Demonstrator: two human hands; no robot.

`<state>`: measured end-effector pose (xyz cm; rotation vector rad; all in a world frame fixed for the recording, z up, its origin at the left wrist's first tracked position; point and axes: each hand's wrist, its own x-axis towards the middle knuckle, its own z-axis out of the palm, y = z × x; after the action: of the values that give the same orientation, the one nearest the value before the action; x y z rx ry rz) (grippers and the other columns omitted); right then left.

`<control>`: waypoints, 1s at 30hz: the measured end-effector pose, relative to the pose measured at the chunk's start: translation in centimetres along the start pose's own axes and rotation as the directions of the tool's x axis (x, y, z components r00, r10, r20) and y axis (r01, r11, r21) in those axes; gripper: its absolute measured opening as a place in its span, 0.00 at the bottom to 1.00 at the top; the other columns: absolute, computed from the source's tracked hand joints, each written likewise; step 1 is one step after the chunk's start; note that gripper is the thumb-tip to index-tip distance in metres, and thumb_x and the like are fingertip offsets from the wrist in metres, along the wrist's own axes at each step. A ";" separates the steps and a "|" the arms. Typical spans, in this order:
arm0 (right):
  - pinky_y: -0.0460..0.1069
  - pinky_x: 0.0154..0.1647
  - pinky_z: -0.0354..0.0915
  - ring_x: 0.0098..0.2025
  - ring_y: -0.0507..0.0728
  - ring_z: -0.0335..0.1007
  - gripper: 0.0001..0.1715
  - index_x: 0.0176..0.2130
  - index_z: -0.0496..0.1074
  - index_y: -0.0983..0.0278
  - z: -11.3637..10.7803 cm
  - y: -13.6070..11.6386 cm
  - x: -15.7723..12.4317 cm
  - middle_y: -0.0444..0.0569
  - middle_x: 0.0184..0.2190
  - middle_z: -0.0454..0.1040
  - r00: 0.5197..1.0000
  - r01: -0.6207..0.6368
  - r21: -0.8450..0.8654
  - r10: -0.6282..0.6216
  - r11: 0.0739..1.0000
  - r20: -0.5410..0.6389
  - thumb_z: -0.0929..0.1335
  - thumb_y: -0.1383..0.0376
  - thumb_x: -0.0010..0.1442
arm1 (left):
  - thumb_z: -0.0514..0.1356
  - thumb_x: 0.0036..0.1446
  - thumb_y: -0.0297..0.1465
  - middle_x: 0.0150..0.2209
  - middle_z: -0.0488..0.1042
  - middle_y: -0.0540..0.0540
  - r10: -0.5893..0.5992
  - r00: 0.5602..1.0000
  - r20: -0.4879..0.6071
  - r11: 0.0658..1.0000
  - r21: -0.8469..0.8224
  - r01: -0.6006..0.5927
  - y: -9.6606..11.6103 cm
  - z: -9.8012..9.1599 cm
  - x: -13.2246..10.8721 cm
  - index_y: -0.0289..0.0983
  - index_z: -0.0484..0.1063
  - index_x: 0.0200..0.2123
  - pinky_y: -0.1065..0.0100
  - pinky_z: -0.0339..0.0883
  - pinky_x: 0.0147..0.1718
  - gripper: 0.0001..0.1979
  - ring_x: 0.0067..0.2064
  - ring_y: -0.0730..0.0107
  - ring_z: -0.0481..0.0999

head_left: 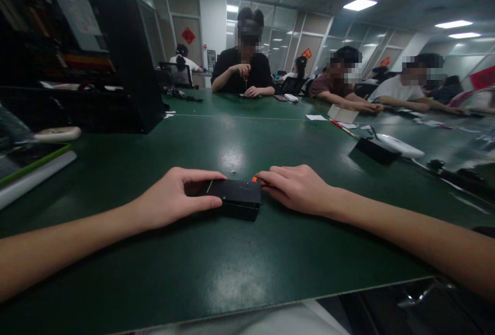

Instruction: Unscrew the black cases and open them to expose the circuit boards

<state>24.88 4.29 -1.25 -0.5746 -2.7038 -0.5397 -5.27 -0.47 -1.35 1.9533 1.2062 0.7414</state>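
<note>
In the middle of the green table (185,268) lies a flat black rectangular box (237,193) with a thin pale line across its top. My left hand (176,198) grips its left end, thumb along the near side and fingers at the far side. At the box's right end, my right hand (296,188) is closed on a small orange-and-black tool (255,180). Only its orange tip and a little black show. My fingers hide the rest, so its exact kind is unclear.
A large open black computer case (127,56) stands at left, near a green-edged tray (34,167). At right are a black block (377,150), a white device (400,145) and cables. Across the table, a person in black (243,72) holds an orange-handled screwdriver.
</note>
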 end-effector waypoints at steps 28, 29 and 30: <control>0.47 0.44 0.67 0.44 0.53 0.69 0.19 0.56 0.68 0.66 1.0 1.7 -0.3 0.53 0.44 0.72 0.992 -0.060 0.316 0.023 0.947 0.122 0.60 0.60 0.71 | 0.68 0.55 0.44 0.51 0.81 0.46 0.026 0.999 -0.022 0.999 -0.046 -0.027 -0.2 0.0 0.1 0.43 0.77 0.56 0.60 0.75 0.49 0.26 0.49 0.53 0.81; 0.47 0.45 0.67 0.44 0.53 0.69 0.19 0.55 0.68 0.65 1.0 1.8 -0.2 0.53 0.45 0.72 0.990 -0.065 0.327 0.020 0.943 0.139 0.60 0.60 0.71 | 0.68 0.55 0.44 0.51 0.81 0.46 0.032 0.999 -0.031 0.998 -0.055 -0.034 -0.1 0.1 0.1 0.43 0.77 0.55 0.59 0.74 0.50 0.26 0.50 0.53 0.81; 0.47 0.45 0.67 0.44 0.53 0.69 0.19 0.55 0.69 0.65 0.9 1.9 -0.2 0.53 0.45 0.72 0.988 -0.071 0.334 0.020 0.940 0.152 0.60 0.60 0.71 | 0.69 0.55 0.44 0.51 0.81 0.46 0.037 0.999 -0.036 0.997 -0.065 -0.039 -0.1 0.1 0.2 0.42 0.78 0.55 0.58 0.74 0.52 0.26 0.50 0.52 0.80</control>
<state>25.70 6.17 -1.55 -0.5987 -2.8213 -0.0133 -5.19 -0.31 -1.42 1.9213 1.1540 0.8273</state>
